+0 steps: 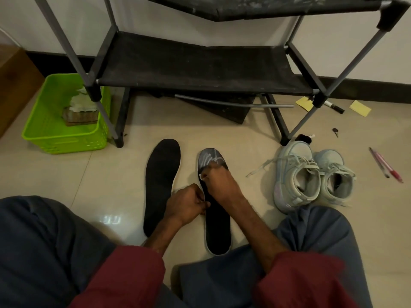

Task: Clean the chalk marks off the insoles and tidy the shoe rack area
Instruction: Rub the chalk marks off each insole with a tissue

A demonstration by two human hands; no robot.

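Black foam is the material of two flat insoles laid side by side on the beige tiled floor (66, 174), toes toward the rack. The left insole (161, 181) is seen plain and unmarked. The right insole (216, 227) carries white chalk scribbles (210, 157) across its toe end; its heel end lies nearest the person's knees.

The right hand (222, 184) is pressed down on the forward half of the right insole, just behind the chalk, fingers curled; a small white item is glimpsed under the fingers, but what it is cannot be told. The left hand (188, 204) is closed in a loose fist against the left edge of the same insole at its middle. Whether the edge is pinched cannot be told.

A black fabric-shelved shoe rack with grey metal poles (200, 70) is observed beyond the insoles; its visible shelves are dusty. A lime-green plastic basket (44, 134) is placed beside its left leg, with crumpled white material and a brown item inside. A pair of pale blue lace-up sneakers (311, 176) is set to the right of the insoles. Further right, yellow sticky notes (360, 108), a black marker (334, 107) and pink pens (387, 165) are scattered on the floor.
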